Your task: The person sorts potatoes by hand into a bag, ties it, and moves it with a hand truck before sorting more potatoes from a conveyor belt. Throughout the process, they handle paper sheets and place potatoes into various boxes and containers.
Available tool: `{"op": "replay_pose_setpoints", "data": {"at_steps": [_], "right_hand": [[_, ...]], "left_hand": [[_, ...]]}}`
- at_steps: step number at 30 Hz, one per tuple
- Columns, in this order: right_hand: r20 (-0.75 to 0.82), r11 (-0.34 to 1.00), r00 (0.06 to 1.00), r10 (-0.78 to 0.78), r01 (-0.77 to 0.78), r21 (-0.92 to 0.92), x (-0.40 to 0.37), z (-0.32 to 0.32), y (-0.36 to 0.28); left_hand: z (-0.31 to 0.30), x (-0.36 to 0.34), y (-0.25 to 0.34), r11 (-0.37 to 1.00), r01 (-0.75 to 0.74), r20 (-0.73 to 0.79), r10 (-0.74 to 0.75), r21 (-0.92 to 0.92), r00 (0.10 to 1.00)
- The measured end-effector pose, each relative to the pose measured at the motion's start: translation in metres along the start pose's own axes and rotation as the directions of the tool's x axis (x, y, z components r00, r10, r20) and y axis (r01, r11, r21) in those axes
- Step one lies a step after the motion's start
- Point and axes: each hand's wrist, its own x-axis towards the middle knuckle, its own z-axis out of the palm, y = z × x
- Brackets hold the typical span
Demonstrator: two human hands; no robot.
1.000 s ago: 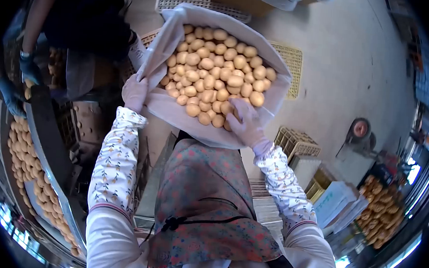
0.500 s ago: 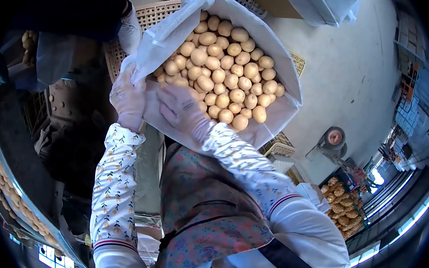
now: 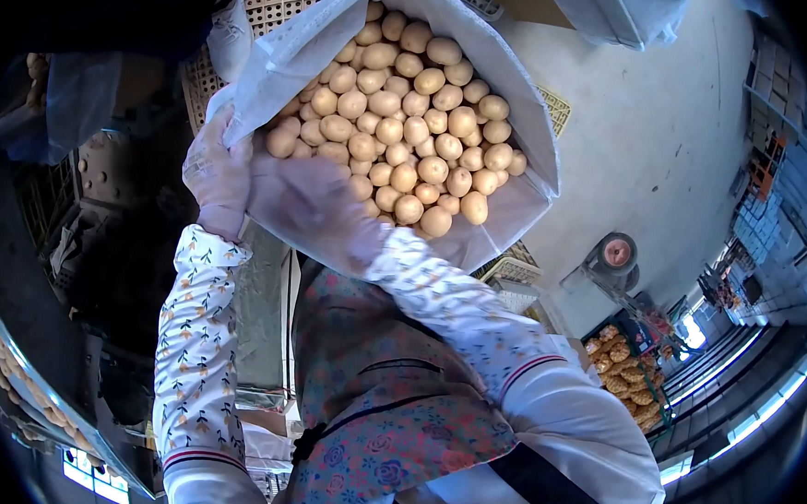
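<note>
"One white sack (image 3: pixel 297 56) is the largest thing before us. What step do you judge it is in?"

"I judge it is the handling of its contents: the mouth is held open for work inside. What stands beneath it, I cannot see."

"And the next move, what does it call for?"

"In my opinion, for a firm hold on the rim, because such a soft wall can fold inward."

"Then please count, from big to small."

"Of plastic lattice crates I count at least three: a beige crate (image 3: pixel 285 4) past the sack's left side, a yellow crate (image 3: pixel 552 111) behind its right side, a pale crate (image 3: pixel 516 270) near its lower right. Next, one white shoe (image 3: pixel 230 43) of another person, just beside the beige crate."

"And the hands?"

"Two. The left hand (image 3: pixel 216 171) is closed on the sack's rim. The right hand (image 3: pixel 313 196) is blurred, over the lower left of the mouth; I cannot tell if its fingers are wide or narrow, or if they hold something."

"Last, the smallest?"

"Potatoes (image 3: pixel 416 130), heaped loose inside the sack. I see several dozens; the lower ones are hidden, so an exact number I cannot give."
</note>
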Motion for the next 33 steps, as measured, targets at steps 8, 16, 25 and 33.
{"op": "replay_pose_setpoints", "data": {"at_steps": [8, 16, 25, 33], "right_hand": [[-0.552, 0.768, 0.82, -0.149, -0.256, -0.588, 0.019, -0.145, 0.131], [-0.626, 0.866, 0.765, 0.148, -0.406, -0.291, 0.046, -0.13, 0.135], [-0.67, 0.978, 0.739, 0.072, -0.185, -0.098, 0.08, -0.088, 0.103], [-0.2, 0.965, 0.98, 0.026, 0.027, 0.26, 0.036, 0.054, 0.009]], "left_hand": [[0.002, 0.002, -0.007, 0.999, 0.043, 0.053, -0.044, 0.025, 0.998], [-0.002, 0.003, 0.005, 0.998, 0.056, 0.05, -0.057, 0.034, 0.997], [0.002, 0.003, 0.007, 0.996, 0.064, 0.02, -0.065, 0.064, 0.998], [0.004, 0.002, -0.002, 0.999, 0.026, 0.012, -0.026, 0.047, 1.0]]}}
